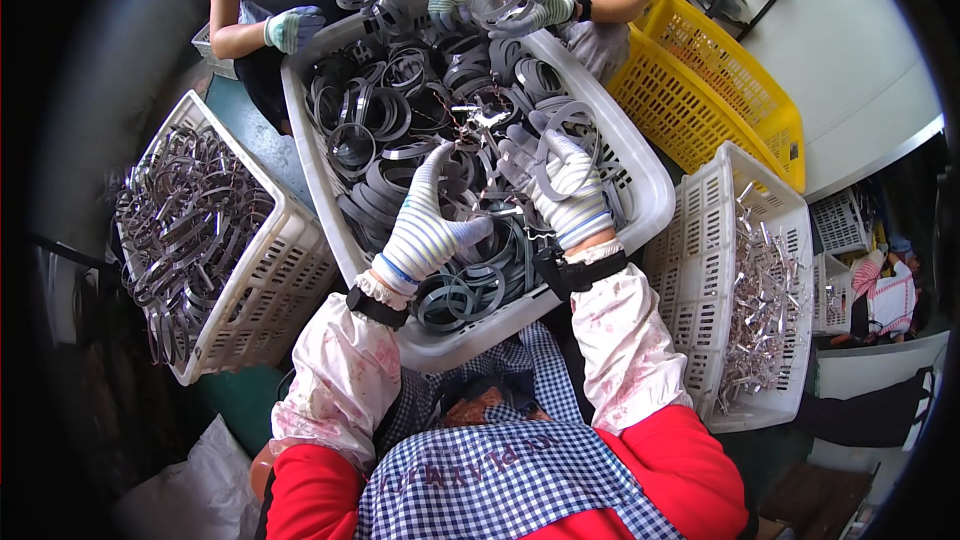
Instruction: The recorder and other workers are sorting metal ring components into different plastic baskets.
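Note:
My left hand (422,225), in a white glove with blue stripes, reaches over a large white tub (655,202) of loose grey metal bands (385,185). Its fingers and thumb stand apart, and nothing shows between them. Opposite it, my right hand (568,190), gloved alike, has its fingers bent around a thin curved metal band (560,155), which loops up over the back of the fingers. Between the hands, a cluster of small shiny metal pieces (482,118) lies on the bands near my fingertips. The undersides of my fingers are partly hidden.
To the left stands a white crate (265,275) heaped with metal bands. On the right, another white crate (690,270) holds small shiny metal pieces (760,300), with yellow crates (700,90) behind it. Two co-workers' gloved hands (295,30) work at the tub's far rim.

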Action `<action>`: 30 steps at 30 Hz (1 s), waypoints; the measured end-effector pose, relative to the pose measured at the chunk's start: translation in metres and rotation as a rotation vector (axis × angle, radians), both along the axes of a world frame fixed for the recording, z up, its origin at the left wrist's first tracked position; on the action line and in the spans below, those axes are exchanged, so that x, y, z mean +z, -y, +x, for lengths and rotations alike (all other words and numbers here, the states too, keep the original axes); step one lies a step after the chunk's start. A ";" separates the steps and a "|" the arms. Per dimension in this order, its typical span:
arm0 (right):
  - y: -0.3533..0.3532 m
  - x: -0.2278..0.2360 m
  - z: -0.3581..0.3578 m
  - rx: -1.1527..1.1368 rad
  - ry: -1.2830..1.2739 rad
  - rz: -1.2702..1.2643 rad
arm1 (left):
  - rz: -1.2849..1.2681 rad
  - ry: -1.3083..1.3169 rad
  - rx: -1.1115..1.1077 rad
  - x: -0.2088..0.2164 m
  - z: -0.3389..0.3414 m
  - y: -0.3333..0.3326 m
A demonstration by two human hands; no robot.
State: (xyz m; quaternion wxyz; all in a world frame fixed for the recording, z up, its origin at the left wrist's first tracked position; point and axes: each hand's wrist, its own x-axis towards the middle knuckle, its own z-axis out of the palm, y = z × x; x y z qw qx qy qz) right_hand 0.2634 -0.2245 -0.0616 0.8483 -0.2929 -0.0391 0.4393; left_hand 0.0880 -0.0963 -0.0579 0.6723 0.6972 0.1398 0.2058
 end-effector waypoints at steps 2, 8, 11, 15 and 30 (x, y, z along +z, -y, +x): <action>0.001 0.005 -0.001 0.103 0.042 -0.018 | 0.174 -0.018 0.030 0.003 -0.005 0.002; -0.010 0.008 -0.024 0.147 0.422 -0.307 | 0.566 0.018 -0.039 0.016 -0.010 0.001; -0.011 0.012 -0.035 0.161 0.630 -0.442 | 0.564 0.070 0.004 0.020 -0.009 0.003; -0.014 0.007 -0.033 0.208 0.965 -0.661 | 0.591 0.115 0.032 0.022 -0.018 0.008; -0.005 0.025 -0.056 0.013 1.564 -0.261 | -0.508 0.102 0.013 0.004 -0.024 -0.033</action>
